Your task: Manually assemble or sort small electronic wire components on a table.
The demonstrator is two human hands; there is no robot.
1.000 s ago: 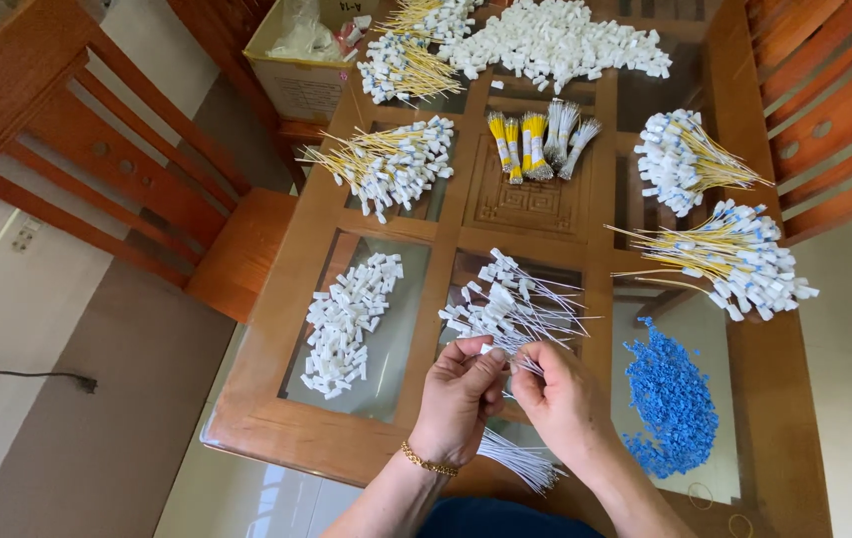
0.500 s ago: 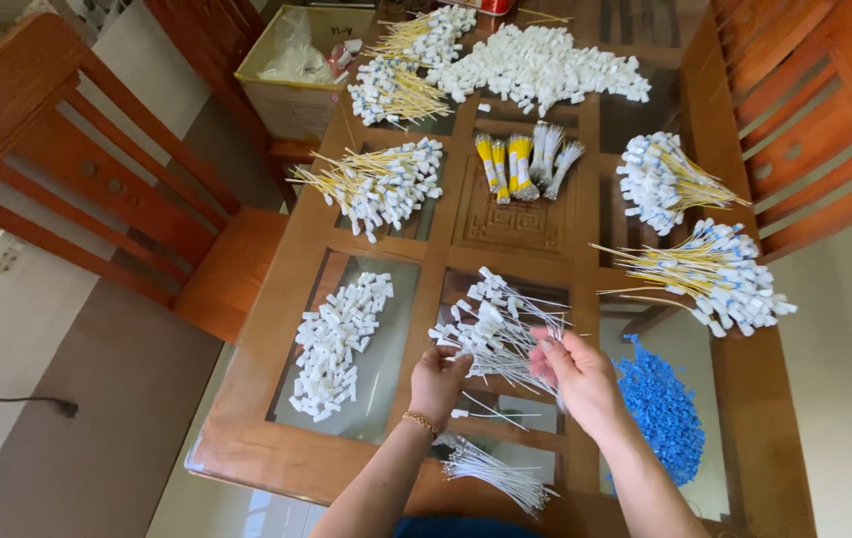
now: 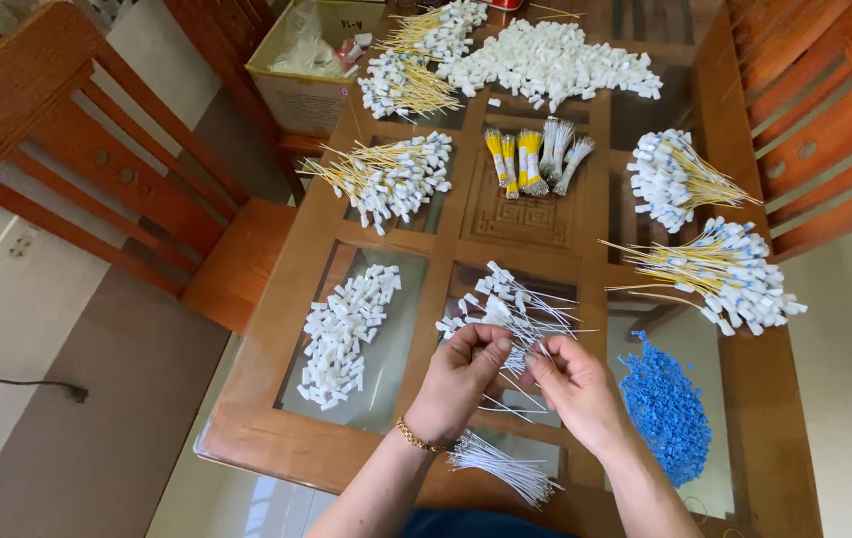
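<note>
- Head view: the left hand (image 3: 458, 384) and the right hand (image 3: 573, 391) are raised close together over the near edge of the wooden table (image 3: 276, 438), which has glass panels.
- The fingers of the left hand are curled and pinched at the tips on a small white piece, just under the pile of white wire tags (image 3: 510, 309). A gold bracelet (image 3: 414, 437) is on this wrist.
- The right hand also has its fingers closed, thumb against forefinger, on thin white wires (image 3: 510, 384) that run between the two hands. What exactly lies inside this pinch I cannot tell.
- Below the hands, near the table edge, lies a bundle of loose white wires (image 3: 500, 466).
- To the left of the hands, on a glass panel, there is a heap of small white plastic blocks (image 3: 346, 334).
- To the right of the right hand, a heap of small blue pieces (image 3: 665, 403) lies on the glass.
- Further away are bunches of yellow wire tags (image 3: 730, 269) with white ends, some short tied bundles in yellow and white (image 3: 533, 161), and a big pile of white blocks (image 3: 550, 65).
- A cardboard box (image 3: 311, 85) stands at the far left corner, and wooden chairs (image 3: 77, 169) are on both sides of the table.
</note>
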